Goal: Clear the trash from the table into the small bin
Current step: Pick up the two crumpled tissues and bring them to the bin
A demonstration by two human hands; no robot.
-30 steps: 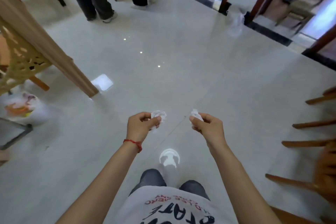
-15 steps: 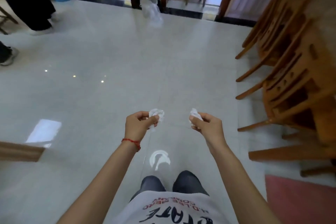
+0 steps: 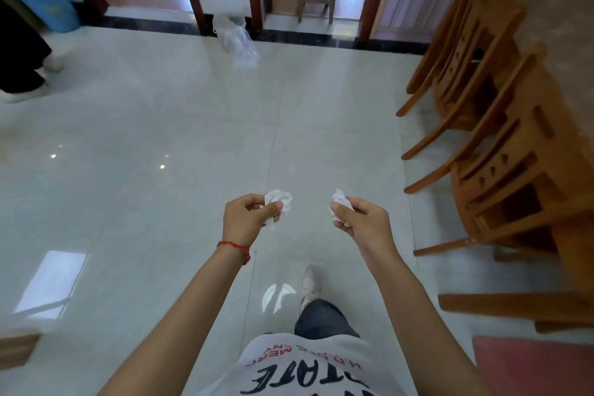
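Head view: your left hand (image 3: 249, 215) pinches one paper wad (image 3: 279, 202), your right hand (image 3: 360, 219) another wad (image 3: 341, 205); both look light, soft and crushable, so fingertip grips suffice; forearms reach forward over the floor (image 3: 193, 125); the blue bin (image 3: 53, 3), probably the target, stands far left.

Glossy pale tiles (image 3: 193, 125), stacked wooden chairs (image 3: 482, 106)

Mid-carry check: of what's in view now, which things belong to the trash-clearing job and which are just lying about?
Job:
- crumpled white paper wad, pinched by left hand
- crumpled white paper scrap, pinched by right hand
- blue plastic bin, possibly the target

Lying about:
- clear plastic bag
- stacked wooden chairs
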